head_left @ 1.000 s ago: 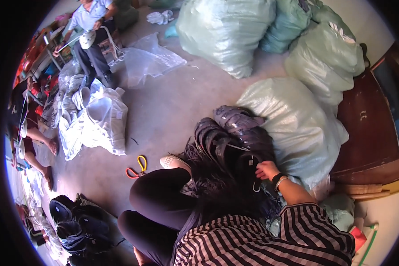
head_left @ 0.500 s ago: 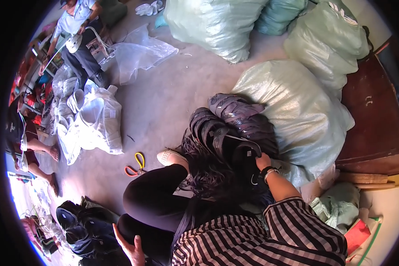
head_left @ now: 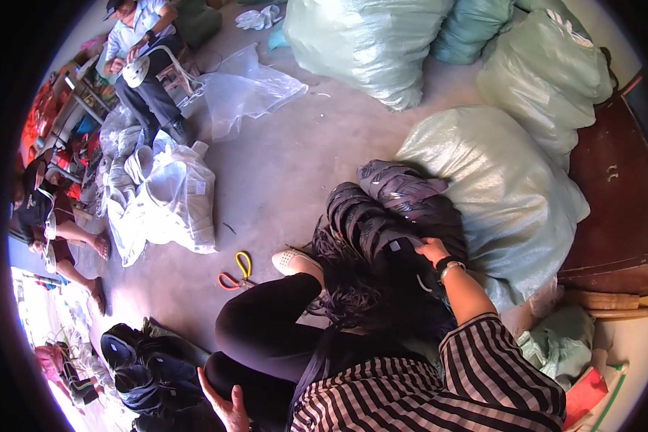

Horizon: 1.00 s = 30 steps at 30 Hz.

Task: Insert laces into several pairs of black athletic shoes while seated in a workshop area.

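Note:
Next to my right leg lies a row of nested dark shoe uppers [head_left: 360,216], with a second dark bundle [head_left: 403,189] beyond it. My right hand [head_left: 433,252] has its fingers closed on the edge of a black shoe upper [head_left: 399,253] at the near end of the row; a small pale tag shows on it. Loose black strands [head_left: 349,299] hang beside the row. My left hand [head_left: 227,403] rests against my black-clad leg, thumb and fingers apart, with nothing in it. Left of that hand is a pile of black shoe uppers [head_left: 140,367].
Scissors [head_left: 239,275] with red and yellow handles lie on the floor. Large pale green sacks [head_left: 497,194] stand ahead and to the right. White bundles in clear plastic [head_left: 169,194] lie at left, near a seated person [head_left: 140,57] handling a white piece. A plastic sheet [head_left: 248,90] lies beyond.
The view has shifted, so the scene sits further right. My right hand has moved slightly along the black upper's edge. The seated person has drawn both hands together at the white piece.

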Motion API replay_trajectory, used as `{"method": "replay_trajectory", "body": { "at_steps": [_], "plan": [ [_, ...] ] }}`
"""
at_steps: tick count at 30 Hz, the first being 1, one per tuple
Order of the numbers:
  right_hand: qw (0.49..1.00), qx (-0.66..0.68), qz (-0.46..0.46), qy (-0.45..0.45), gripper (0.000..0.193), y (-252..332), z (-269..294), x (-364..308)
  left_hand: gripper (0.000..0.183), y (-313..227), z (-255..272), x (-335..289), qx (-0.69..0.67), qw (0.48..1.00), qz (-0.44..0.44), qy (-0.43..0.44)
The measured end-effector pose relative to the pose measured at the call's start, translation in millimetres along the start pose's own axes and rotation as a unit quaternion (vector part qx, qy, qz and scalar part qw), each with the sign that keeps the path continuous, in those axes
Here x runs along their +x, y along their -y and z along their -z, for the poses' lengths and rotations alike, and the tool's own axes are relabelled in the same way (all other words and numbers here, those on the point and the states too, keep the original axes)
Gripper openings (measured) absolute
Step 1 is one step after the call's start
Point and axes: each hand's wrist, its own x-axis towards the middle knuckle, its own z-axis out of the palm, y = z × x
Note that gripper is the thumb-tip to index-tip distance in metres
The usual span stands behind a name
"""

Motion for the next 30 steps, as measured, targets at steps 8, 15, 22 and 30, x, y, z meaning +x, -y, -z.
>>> {"method": "replay_trajectory", "body": {
  "at_steps": [8,15,22,30],
  "plan": [
    [0.934,-0.323,0.076,-0.132,0.054,84,-67,-8,0.086,0,11,-9,0.012,0.999,0.026,-0.027],
    [0.890,-0.232,0.298,-0.257,0.039,39,-76,-25,0.087,0,7,-8,-0.005,0.999,0.028,-0.028],
    [0.983,-0.048,0.171,-0.036,0.050,25,-122,-19,0.090,0,5,-9,-0.011,0.999,0.034,-0.037],
    [0.990,0.030,0.052,-0.124,0.051,35,-164,21,0.088,2,1,-6,0.037,0.999,0.005,-0.029]
  ]
}}
